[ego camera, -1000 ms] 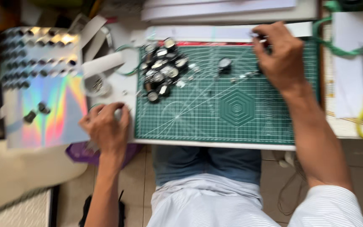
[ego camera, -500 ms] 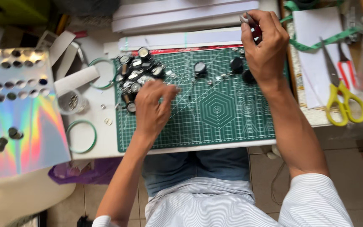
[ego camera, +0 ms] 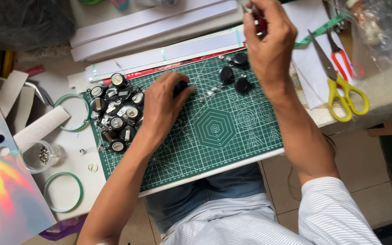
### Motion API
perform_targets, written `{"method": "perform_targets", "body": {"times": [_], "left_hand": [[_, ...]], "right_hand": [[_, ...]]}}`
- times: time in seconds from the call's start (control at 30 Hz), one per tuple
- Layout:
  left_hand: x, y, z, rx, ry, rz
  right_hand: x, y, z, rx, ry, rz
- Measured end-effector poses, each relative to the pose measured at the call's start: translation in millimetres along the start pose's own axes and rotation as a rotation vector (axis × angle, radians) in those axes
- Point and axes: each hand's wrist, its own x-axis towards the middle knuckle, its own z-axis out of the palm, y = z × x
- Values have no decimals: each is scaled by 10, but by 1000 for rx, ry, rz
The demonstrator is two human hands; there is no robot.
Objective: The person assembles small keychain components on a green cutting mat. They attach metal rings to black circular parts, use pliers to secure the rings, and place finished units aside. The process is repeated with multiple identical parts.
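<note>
Fingers of the left hand (ego camera: 164,106) curl down on a small black round part (ego camera: 181,86) resting on the green gridded cutting mat (ego camera: 214,149), closing over it just right of the heap of black and silver round parts (ego camera: 114,115) at the mat's left side. Up at the far edge, the right hand (ego camera: 268,43) is raised off the table and pinches a slim dark tool (ego camera: 256,12) between thumb and fingers, tip largely hidden by the knuckles. Three loose black caps (ego camera: 234,72) lie between the two hands, with tiny silver bits (ego camera: 209,93) scattered near them. Off the mat to the left sit two green rings (ego camera: 62,193), a clear cup of small metal pieces (ego camera: 39,156) and a holographic punched sheet (ego camera: 3,190); yellow-handled scissors (ego camera: 341,90) lie far right on white paper. Risk, as I judge it: the left wrist lies close to the heap and could scatter it, and the tiny silver bits could roll off the mat.
</note>
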Motion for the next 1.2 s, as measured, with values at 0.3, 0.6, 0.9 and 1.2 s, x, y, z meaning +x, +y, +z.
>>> {"method": "perform_targets", "body": {"times": [0.3, 0.6, 0.9, 1.2], "left_hand": [[2, -265, -98, -1088, -29, -351], [64, -474, -85, -1298, -38, -291], [100, -462, -184, -1419, -159, -342], [91, -484, -169, -1248, -105, -192]], "right_hand": [[-147, -119, 397, -68, -255, 154], [-314, -414, 574, 71, -479, -1], [-264, -474, 603, 107, -542, -71], [-274, -448, 616, 109, -538, -89]]}}
